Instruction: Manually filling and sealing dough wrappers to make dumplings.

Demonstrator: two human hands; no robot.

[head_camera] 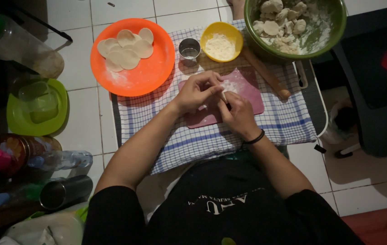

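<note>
Fingers [212, 90] of both hands pinching a small dough piece [223, 95] between them | dough sitting just above the pink board [252, 97] | left hand [196, 93], right hand [236, 113] meeting equally close.

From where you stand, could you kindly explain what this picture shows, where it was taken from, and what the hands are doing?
There is no machine here: a camera worn on a person's head looks down at their own bare hands. The left hand and right hand meet over a pink board on a checked cloth, pinching a small piece of dough. Nearby lie an orange plate of flat dough rounds, a yellow bowl of flour, a metal cutter ring, a rolling pin and a green bowl of dough lumps.
</note>
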